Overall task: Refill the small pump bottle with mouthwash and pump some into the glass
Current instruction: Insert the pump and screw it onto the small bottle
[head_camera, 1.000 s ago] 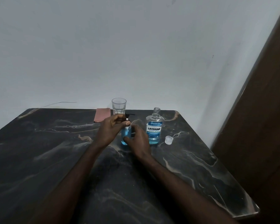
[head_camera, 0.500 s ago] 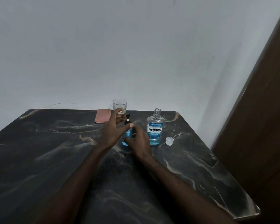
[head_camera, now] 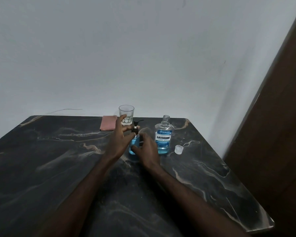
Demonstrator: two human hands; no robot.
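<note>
Right grip [head_camera: 148, 149] seemingly round pump bottle [head_camera: 134, 147], left grip [head_camera: 119, 139] open beside it.

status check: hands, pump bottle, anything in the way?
Left hand open beside pump head. Right hand gripping pump bottle, blue-filled, upright. Glass behind, path clear.

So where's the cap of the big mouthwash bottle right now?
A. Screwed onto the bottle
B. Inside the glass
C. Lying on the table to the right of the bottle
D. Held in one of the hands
C: the mouthwash bottle shows a bare threaded neck, and the small clear cap sits on the table just to its right, away from both hands.
</note>
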